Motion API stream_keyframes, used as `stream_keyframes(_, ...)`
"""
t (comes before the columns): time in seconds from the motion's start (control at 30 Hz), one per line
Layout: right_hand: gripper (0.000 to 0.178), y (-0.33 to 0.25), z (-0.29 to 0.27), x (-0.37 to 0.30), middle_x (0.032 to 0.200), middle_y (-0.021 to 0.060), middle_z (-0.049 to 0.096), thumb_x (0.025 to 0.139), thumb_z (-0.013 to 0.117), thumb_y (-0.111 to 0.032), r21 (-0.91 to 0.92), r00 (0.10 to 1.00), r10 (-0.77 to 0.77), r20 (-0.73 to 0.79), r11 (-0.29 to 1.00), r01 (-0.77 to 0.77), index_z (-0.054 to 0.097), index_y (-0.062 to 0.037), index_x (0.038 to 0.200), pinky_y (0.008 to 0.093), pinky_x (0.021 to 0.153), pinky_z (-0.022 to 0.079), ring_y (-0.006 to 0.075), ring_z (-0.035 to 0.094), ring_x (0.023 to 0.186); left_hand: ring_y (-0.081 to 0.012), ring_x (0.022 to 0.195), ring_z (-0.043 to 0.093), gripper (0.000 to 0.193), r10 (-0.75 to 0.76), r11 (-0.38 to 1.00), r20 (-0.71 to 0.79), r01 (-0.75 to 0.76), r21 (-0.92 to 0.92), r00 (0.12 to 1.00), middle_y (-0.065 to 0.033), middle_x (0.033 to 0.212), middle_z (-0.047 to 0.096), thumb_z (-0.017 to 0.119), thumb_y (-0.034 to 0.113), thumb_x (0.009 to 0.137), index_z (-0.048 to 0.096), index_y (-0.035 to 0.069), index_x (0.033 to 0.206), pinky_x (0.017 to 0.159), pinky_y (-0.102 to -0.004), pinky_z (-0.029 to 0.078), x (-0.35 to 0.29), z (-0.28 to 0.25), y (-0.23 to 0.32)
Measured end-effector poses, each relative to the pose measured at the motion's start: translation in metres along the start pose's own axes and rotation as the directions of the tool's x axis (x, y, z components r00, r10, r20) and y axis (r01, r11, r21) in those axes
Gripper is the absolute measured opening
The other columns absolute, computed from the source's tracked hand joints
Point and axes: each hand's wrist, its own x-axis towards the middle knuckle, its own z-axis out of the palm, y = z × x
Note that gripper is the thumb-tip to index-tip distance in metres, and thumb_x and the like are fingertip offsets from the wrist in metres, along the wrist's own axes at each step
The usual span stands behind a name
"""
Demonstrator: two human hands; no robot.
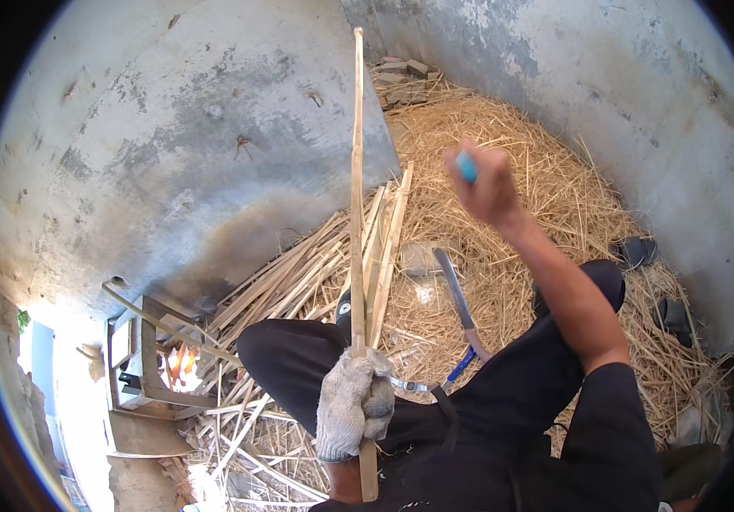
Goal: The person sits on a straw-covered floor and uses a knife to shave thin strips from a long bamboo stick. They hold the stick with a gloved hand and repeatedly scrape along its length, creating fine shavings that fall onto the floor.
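My left hand (354, 401), in a grey-white knitted work glove, is closed round the lower part of a long bamboo strip (357, 213). The strip stands nearly upright in the picture and passes below the glove toward my lap. My bare right hand (490, 188) is raised to the right of the strip, apart from it. Its fingers are wrapped round a bright blue handle (467, 165); whatever part is joined to that handle cannot be made out. Between my knees lies a long-bladed machete (454, 290) with a blue grip, its blade pointing away from me.
Straw-coloured shavings (546, 171) heap up along the right wall. Split bamboo strips (277, 277) lie piled beyond my left knee. A stone block (419, 258) sits near the machete. Dark sandals (636, 251) rest at the right, a wooden frame (158, 350) stands at the left.
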Motion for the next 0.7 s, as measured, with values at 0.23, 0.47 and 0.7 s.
stream_keyframes(0.23, 0.013, -0.075, 0.013, -0.028, 0.058, 0.0052, 0.058, 0.080, 0.068, -0.009, 0.126, 0.936, -0.208, 0.285, 0.976, 0.178, 0.055, -0.0054, 0.080, 0.0356, 0.044, 0.046, 0.0228, 0.061, 0.049, -0.0062, 0.035, 0.030, 0.026, 0.022, 1.000, 0.091, -0.024, 0.014, 0.996, 0.0009, 0.051, 0.039, 0.049, 0.030, 0.101, 0.055, 0.005, 0.099, 0.032, -0.0226, 0.021, -0.002, 0.008, -0.004)
stream_keyframes(0.47, 0.014, -0.077, 0.004, -0.019, 0.060, 0.0092, 0.061, 0.083, 0.068, -0.011, 0.070, 0.974, -0.084, 0.210, 0.995, 0.070, 0.056, -0.0044, 0.082, 0.0361, 0.046, 0.047, 0.0242, 0.062, 0.050, -0.0063, 0.033, 0.028, 0.025, -0.029, 1.000, 0.102, 0.029, 0.005, 0.994, 0.0009, 0.049, 0.036, 0.048, 0.028, 0.102, 0.052, 0.004, 0.100, 0.030, -0.0224, 0.020, -0.002, 0.018, -0.009)
stream_keyframes(0.7, 0.017, -0.068, 0.005, -0.015, 0.059, 0.0105, 0.060, 0.085, 0.068, -0.011, -0.014, 0.993, 0.036, 0.116, 0.999, -0.034, 0.054, -0.0035, 0.080, 0.0362, 0.045, 0.047, 0.0253, 0.061, 0.048, -0.0075, 0.034, 0.031, 0.032, 0.005, 1.000, 0.159, -0.004, -0.007, 0.987, -0.0005, 0.050, 0.039, 0.051, 0.032, 0.100, 0.055, 0.001, 0.098, 0.032, -0.0231, 0.021, -0.002, 0.021, -0.010)
